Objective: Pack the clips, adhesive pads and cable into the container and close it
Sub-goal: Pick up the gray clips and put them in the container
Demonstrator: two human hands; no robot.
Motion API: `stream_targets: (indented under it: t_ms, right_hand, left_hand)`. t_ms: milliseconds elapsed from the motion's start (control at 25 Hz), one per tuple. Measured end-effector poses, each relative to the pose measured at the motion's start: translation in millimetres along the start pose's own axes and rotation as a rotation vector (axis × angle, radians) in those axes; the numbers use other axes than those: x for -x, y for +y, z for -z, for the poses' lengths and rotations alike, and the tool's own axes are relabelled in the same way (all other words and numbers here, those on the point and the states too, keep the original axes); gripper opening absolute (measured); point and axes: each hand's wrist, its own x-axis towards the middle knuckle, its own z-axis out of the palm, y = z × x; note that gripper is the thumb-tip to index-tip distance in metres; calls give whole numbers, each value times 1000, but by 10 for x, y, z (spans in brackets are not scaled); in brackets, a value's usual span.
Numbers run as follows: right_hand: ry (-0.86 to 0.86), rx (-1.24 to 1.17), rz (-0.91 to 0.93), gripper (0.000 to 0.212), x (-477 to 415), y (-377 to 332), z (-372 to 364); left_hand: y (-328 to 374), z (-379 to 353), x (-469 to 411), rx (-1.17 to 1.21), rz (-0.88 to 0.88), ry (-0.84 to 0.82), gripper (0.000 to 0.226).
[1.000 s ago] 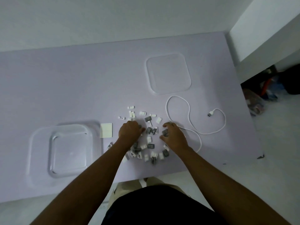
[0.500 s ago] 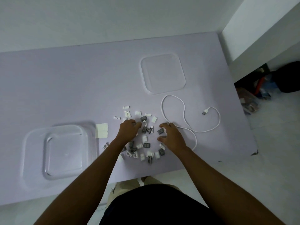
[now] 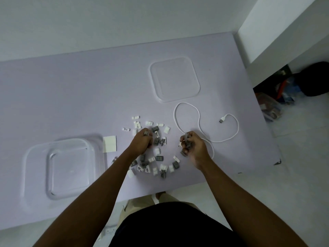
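Several small white and grey clips (image 3: 156, 157) lie scattered near the front of the lilac table. My left hand (image 3: 141, 142) rests among them, fingers curled around a grey clip. Lifted a little to the right, my right hand (image 3: 193, 146) is closed on several grey clips. A white cable (image 3: 199, 120) loops on the table behind and beside my right hand. White adhesive pads (image 3: 110, 144) lie next to the clear container (image 3: 35, 163) at the left. The clear lid (image 3: 174, 82) lies flat farther back.
The table (image 3: 71, 97) ends at a front edge close to my body and a right edge past the cable. Clutter and a dark bag (image 3: 313, 79) sit on the floor to the right. A white wall runs behind the table.
My right hand has closed on grey clips and lifted them off the table. My left hand has curled around a clip. The camera has shifted slightly.
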Motion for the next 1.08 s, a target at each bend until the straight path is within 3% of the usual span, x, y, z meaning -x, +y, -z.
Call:
stream_targets:
  t_ms: [160,240,280,400,520,640,720,800,880,960,1080]
  right_hand:
    - [-141,-175,-78,13,104,-66,80]
    - [-125,-155,-77,8,96,-86,79]
    - [-91,-121,-80,17,92,-100,61]
    - [93,183,-29,36,85,-114,23]
    - [187,537,96,36,22,7,89]
    - [228,909,194,28,8,143,242]
    - [199,1070,250,26,59,217,302]
    - [154,1146,288,24,108,279,305]
    - [143,1192,280,22,113,348,289]
    - [159,1243,244,24,106,417,277]
    - [216,1334,250,21,105,490,234]
  left_hand:
    - [17,-7,42,67,26,-155,24]
    - [-12,8,47,82,14,-215,24]
    - [-18,16,49,89,12,-233,23]
    - [28,17,61,172,45,-271,15]
    - [99,24,59,208,67,-225,29]
    - [94,-32,-4,161,77,-67,46]
    - [49,-71,-73,32,34,92,39]
    - [-8,-82,-146,-300,-60,155,26]
    - [-57,-101,-154,-569,-103,77,23]
    - [-112,-123,-138,-704,-129,-41,36]
    - [-189,-184,-137,-887,-230,-37,52]
